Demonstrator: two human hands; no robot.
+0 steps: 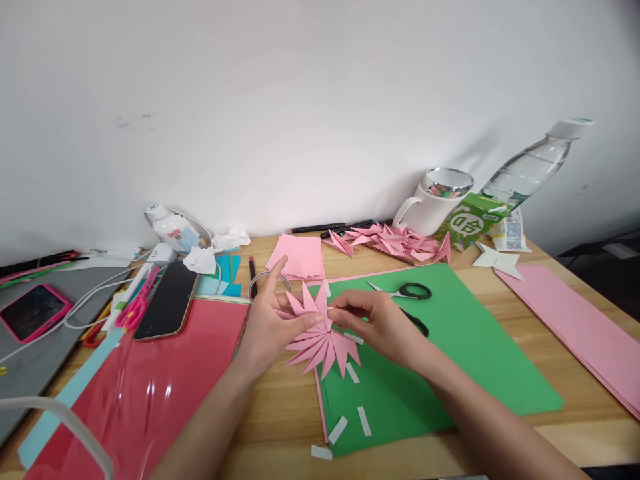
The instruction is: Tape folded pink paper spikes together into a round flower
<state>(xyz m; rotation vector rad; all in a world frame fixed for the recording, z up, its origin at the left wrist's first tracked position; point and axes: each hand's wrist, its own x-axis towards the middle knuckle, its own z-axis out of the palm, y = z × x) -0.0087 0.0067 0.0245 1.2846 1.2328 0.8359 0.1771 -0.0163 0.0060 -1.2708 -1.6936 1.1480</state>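
Between my two hands is a pink folded-paper flower (325, 350) with many pointed petals spreading from its centre. My left hand (273, 317) grips its left side, the thumb lying across the petals and the index finger pointing up. On the right, my right hand (373, 320) pinches a petal near the centre with thumb and fingertips. The flower is held above the left edge of a green paper sheet (450, 353). Black-handled scissors (415, 291) lie on that sheet behind my right hand, which partly hides them. Several small white strips (364, 421) lie near the sheet's left edge.
Pink folded pieces (395, 241) lie heaped at the back beside a pink square stack (296, 255). A white mug (434, 200), green box (467, 220) and bottle (530, 163) stand at back right. A phone (167, 300) and red folder (150, 387) lie left.
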